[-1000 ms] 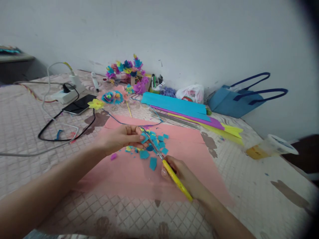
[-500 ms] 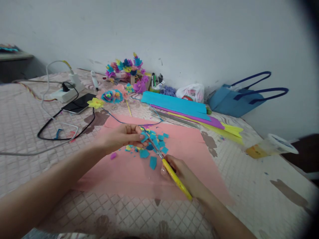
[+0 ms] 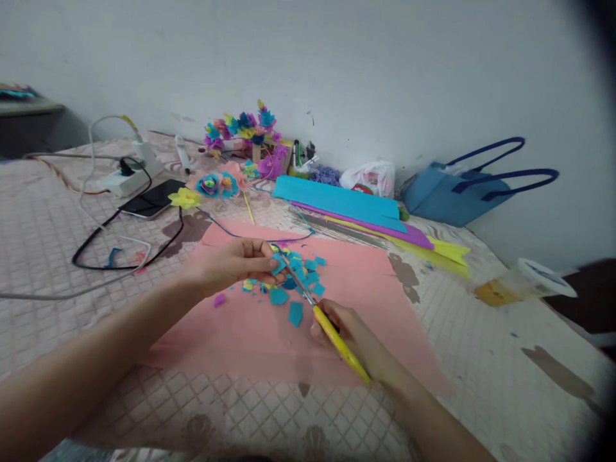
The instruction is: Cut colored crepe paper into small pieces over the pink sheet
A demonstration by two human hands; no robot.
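My left hand (image 3: pixel 231 263) pinches a small blue paper piece (image 3: pixel 278 264) above the pink paper sheet (image 3: pixel 231 333). Yellow-handled scissors (image 3: pixel 332 337) are gripped in my right hand (image 3: pixel 359 343), and their blades reach up to the blue piece between my left fingertips. Several blue paper scraps (image 3: pixel 294 313) lie scattered on the pink sheet just under the blades.
Rolled blue, purple and yellow paper (image 3: pixel 346 204) lies behind the sheet. Finished paper flowers (image 3: pixel 240 131) stand near the wall. A phone (image 3: pixel 151 200), power strip (image 3: pixel 128 183) and cables sit at left. At right are a blue bag (image 3: pixel 452 189) and a plastic container (image 3: pixel 524 282).
Both hands stay almost in place; the scissors have shifted very slightly at the blue piece. The view moved down a little.
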